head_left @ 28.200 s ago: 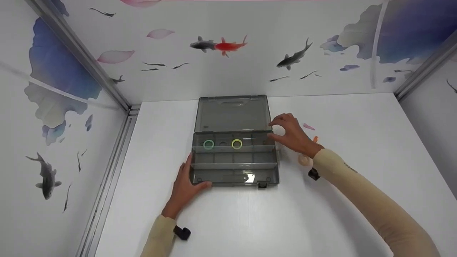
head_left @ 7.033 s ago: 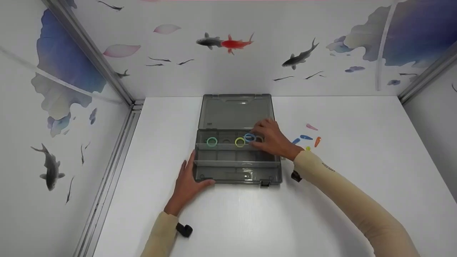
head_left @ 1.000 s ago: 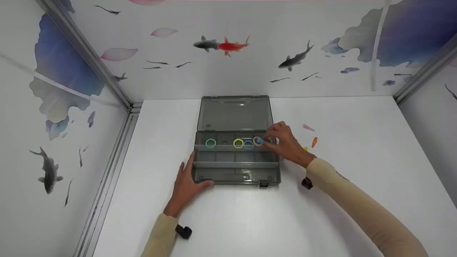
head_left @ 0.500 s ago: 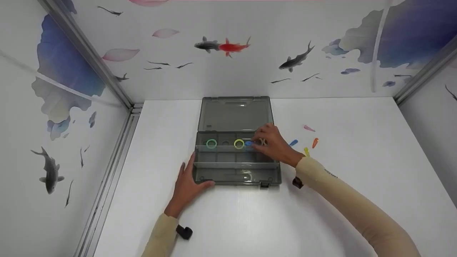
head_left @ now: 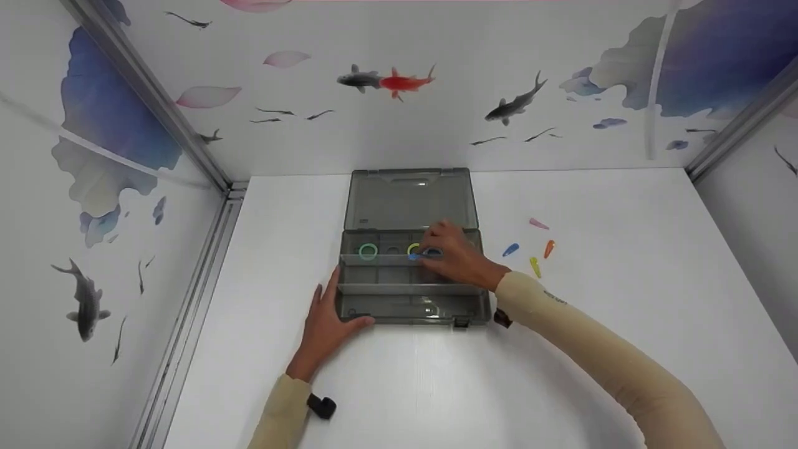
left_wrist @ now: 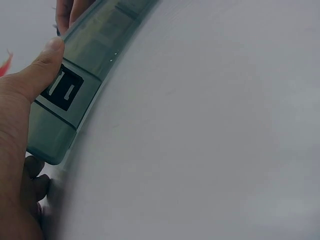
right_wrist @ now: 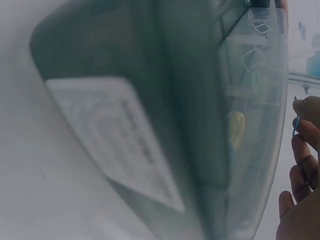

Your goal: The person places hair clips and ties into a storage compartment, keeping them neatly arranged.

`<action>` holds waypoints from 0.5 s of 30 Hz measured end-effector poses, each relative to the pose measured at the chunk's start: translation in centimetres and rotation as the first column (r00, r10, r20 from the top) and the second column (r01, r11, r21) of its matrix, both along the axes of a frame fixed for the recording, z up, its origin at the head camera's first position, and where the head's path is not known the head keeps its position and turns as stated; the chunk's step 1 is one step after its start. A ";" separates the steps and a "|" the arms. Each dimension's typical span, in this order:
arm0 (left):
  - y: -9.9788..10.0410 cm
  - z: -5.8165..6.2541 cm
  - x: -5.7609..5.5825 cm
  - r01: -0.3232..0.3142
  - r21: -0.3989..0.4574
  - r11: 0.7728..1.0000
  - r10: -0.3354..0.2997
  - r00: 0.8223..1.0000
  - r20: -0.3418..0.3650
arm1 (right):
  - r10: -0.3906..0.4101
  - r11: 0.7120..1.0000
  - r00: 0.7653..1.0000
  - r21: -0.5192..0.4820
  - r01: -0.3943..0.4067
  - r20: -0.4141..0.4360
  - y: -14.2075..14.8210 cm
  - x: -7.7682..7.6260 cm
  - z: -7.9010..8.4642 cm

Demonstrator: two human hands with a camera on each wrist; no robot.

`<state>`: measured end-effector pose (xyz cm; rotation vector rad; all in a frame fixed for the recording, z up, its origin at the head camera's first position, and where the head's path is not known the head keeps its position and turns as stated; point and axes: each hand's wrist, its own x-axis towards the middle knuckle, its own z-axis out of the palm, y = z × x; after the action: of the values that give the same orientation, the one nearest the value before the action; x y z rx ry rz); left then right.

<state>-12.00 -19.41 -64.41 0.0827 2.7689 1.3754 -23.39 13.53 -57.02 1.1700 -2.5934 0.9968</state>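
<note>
Spread left hand (head_left: 325, 324), with which I brace a rectangular smoky-plastic box (head_left: 411, 322), presumably against sliding; beyond it, my right hand (head_left: 458, 255) pinches a slim blue plastic clip (head_left: 414, 256) at the back row (head_left: 389, 240).

Can't make out any actual text tbh: the dark lettering (head_left: 555, 298) on the right sleeve (head_left: 598, 349) is too tiny, and the white label (right_wrist: 117, 145) on the box (right_wrist: 192, 80) is blurry.

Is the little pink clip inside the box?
No, the pink clip lies on the white table, to the right of the open box.
</note>
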 end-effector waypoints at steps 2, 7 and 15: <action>0.0 -0.1 0.0 0.005 -0.008 1.000 -0.005 1.000 0.002 | 0.008 1.000 1.000 0.007 -0.008 -0.002 -0.4 0.0 0.1; -0.1 -0.1 0.0 0.004 -0.015 1.000 -0.004 1.000 0.004 | 0.033 0.999 0.999 0.033 -0.034 0.019 -1.4 -0.1 0.2; -0.1 0.0 0.1 -0.002 0.003 1.000 0.001 1.000 0.016 | 0.074 0.995 0.997 0.067 -0.075 0.022 -2.3 -0.2 0.3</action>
<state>-11.94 -19.54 -64.45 0.0696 2.7550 1.3741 -23.56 11.18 -56.71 1.2887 -2.6365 0.9454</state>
